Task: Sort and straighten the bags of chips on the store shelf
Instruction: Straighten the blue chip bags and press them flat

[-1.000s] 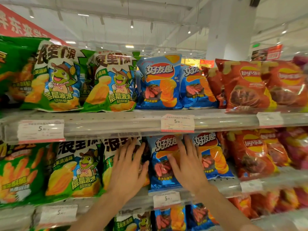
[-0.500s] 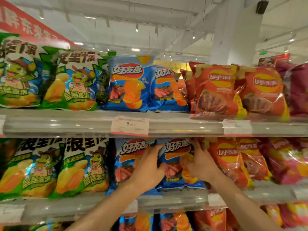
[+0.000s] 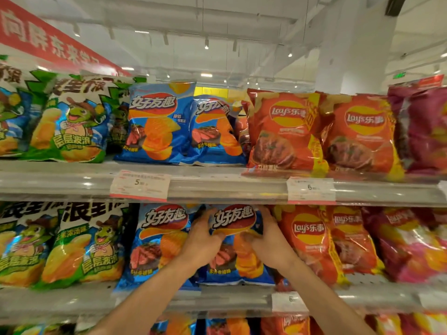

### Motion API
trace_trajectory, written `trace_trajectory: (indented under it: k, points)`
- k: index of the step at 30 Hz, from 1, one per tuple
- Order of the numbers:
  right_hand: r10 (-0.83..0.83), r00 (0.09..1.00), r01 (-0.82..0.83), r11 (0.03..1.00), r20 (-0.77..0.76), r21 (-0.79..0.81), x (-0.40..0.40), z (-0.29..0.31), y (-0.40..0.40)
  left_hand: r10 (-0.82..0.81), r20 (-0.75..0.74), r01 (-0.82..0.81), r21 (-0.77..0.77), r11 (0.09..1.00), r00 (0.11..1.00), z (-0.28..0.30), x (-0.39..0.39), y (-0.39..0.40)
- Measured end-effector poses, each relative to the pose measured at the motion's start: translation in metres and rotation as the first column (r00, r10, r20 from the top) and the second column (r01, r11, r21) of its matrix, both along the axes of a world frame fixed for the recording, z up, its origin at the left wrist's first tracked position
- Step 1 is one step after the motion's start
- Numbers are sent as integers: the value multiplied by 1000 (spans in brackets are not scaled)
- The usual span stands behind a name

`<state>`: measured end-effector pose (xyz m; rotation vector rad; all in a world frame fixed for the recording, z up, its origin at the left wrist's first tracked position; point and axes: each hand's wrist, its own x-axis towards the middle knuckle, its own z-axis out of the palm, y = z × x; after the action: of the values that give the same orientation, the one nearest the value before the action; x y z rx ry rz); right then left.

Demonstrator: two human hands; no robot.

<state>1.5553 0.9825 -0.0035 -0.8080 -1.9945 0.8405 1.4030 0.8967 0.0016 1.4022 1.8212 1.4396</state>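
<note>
On the middle shelf point(image 3: 217, 299) a blue chip bag point(image 3: 235, 259) stands upright, held between both hands. My left hand point(image 3: 202, 240) grips its left edge with curled fingers. My right hand point(image 3: 268, 240) grips its right edge the same way. A second blue bag point(image 3: 157, 240) stands just to its left, partly behind my left hand. Green bags point(image 3: 82, 245) fill the shelf's left side and red Lay's bags point(image 3: 312, 240) stand to the right.
The top shelf point(image 3: 217, 184) carries green bags point(image 3: 72, 122), two blue bags point(image 3: 157, 122), red Lay's bags point(image 3: 285, 131) and a magenta bag point(image 3: 425, 131). Magenta bags point(image 3: 406, 245) stand at the middle shelf's right end. Price tags point(image 3: 140, 184) hang on the shelf rails. More bags show below.
The view has shifted right and closer. My hands went from lying flat on a green and a blue bag to gripping the right-hand blue bag by both edges.
</note>
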Motion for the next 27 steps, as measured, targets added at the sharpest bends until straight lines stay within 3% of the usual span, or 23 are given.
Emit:
trace_trajectory:
  k: [11,17,27]
  points:
    - [-17,994,18,1000,-107,4,20,5,-3,-100,68,103,-43,994,993,6,-17,10]
    - [-35,988,23,996,-150,-85,17,2,-1,-168,97,176,-79,981,981,6,-23,9]
    - [159,987,-152,964,13,-218,24,20,6,-199,59,202,-46,978,978,2,-29,8]
